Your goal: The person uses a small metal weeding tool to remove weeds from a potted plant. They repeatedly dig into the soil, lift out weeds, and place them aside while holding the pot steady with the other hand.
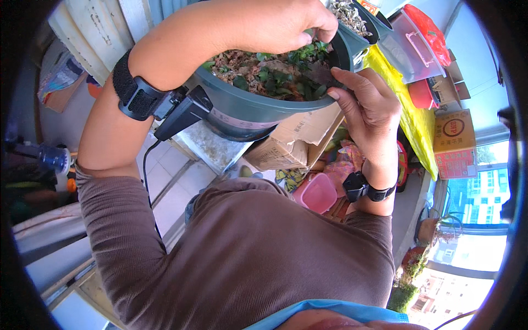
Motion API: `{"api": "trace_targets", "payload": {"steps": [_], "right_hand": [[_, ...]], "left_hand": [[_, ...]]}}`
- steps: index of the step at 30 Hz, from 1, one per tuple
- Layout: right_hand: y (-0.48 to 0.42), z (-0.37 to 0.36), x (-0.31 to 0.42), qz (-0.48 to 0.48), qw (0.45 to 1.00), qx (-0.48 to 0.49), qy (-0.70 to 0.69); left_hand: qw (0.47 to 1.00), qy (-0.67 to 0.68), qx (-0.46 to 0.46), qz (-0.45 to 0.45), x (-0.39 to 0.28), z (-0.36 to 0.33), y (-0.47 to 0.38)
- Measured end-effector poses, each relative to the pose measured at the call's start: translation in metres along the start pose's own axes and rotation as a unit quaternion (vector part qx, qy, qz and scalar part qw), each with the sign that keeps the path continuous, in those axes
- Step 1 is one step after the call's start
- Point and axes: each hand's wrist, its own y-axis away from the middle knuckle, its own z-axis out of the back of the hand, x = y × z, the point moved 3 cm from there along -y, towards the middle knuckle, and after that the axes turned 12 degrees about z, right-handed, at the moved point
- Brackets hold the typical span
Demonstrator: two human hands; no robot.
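Observation:
A large dark green plastic pot (251, 105) stands before me, holding brown soil (235, 62) and low, leafy green plants (307, 51). Across its far side reaches my left hand (315, 22), its bent fingertips down among the leaves by the inner wall. Whether those fingers grip anything is hard to see. At the pot's right rim, the thumb and forefinger of my right hand (367, 103) pinch a dark, flat leaf (319, 76). Both forearms wear black strapped devices.
Cardboard boxes (288, 144) and a pink plastic basin (317, 193) lie below the pot. Yellow plastic sheeting (406, 107) runs along the right, near a lidded clear bin (412, 49). Another planter (352, 22) of dry material adjoins the pot. A black cable (144, 177) hangs from my left forearm.

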Motion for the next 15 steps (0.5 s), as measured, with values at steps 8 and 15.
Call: {"api": "trace_targets", "payload": {"steps": [8, 15], "right_hand": [[-0.018, -0.003, 0.005, -0.024, 0.997, 0.076, 0.019], [-0.018, -0.001, 0.006, -0.07, 0.995, 0.069, 0.019]], "left_hand": [[0.999, 0.016, -0.017, -0.023, 0.012, -0.007, 0.009], [0.996, -0.057, -0.037, -0.065, 0.009, -0.011, 0.018]]}}
